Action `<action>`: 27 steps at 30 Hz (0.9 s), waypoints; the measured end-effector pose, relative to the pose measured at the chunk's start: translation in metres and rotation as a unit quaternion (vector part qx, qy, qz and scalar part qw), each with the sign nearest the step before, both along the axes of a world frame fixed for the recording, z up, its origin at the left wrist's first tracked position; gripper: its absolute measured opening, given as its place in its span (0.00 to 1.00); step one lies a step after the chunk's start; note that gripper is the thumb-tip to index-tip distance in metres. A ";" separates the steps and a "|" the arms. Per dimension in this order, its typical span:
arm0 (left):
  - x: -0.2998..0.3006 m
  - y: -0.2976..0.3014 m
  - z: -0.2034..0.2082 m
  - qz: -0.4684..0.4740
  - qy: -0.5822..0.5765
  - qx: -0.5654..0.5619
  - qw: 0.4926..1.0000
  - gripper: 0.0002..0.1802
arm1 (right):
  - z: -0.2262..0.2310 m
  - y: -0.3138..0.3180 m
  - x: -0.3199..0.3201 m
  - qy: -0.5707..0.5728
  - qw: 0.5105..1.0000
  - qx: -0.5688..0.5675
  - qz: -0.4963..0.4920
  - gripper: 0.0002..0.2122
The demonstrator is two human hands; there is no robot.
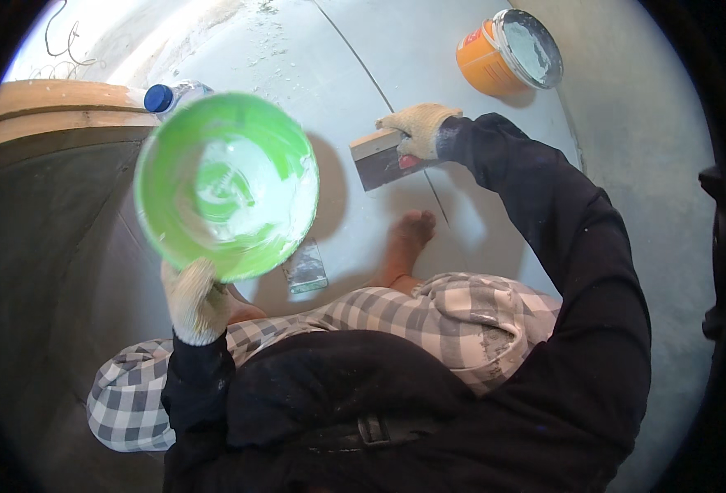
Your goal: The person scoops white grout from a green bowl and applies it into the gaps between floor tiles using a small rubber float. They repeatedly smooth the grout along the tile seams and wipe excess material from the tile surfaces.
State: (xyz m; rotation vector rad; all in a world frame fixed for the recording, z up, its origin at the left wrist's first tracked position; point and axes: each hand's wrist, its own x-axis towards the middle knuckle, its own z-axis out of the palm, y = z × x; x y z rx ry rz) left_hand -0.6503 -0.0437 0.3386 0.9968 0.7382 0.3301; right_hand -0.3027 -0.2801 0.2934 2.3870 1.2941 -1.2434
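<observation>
My left hand (196,304), in a cream work glove, grips the near rim of a green bowl (293,246). White paste (235,189) is smeared over the bowl's bottom and sides, and the bowl is tipped so its inside faces up at me. Off to the right, my gloved right hand (420,131) is closed round a wide putty knife (383,171) with a dark blade and a pale wooden edge. The knife is held apart from the bowl, above the floor. Its handle is mostly hidden by the glove.
An orange bucket (486,64) with pale paste inside stands at the far right by the wall. Behind the bowl lies a blue-capped bottle (160,99). A flat rectangular blade (305,267) rests near my feet. A wooden edge (67,107) curves at the left; crumbs litter the far floor.
</observation>
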 end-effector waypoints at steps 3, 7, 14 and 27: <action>0.015 -0.013 0.000 -0.029 0.073 -0.040 0.996 0.27 | -0.008 0.005 -0.009 -0.008 0.998 0.006 0.058 0.28; 0.031 -0.022 -0.007 -0.072 0.110 -0.018 0.991 0.31 | -0.013 0.000 -0.008 -0.019 0.997 0.040 0.057 0.29; 0.033 -0.032 -0.015 -0.085 0.158 -0.004 0.984 0.31 | -0.010 -0.005 -0.002 -0.013 0.996 0.047 0.075 0.28; 0.040 -0.030 -0.019 -0.080 0.116 -0.031 0.990 0.30 | -0.012 -0.028 -0.024 -0.091 0.970 0.224 0.017 0.24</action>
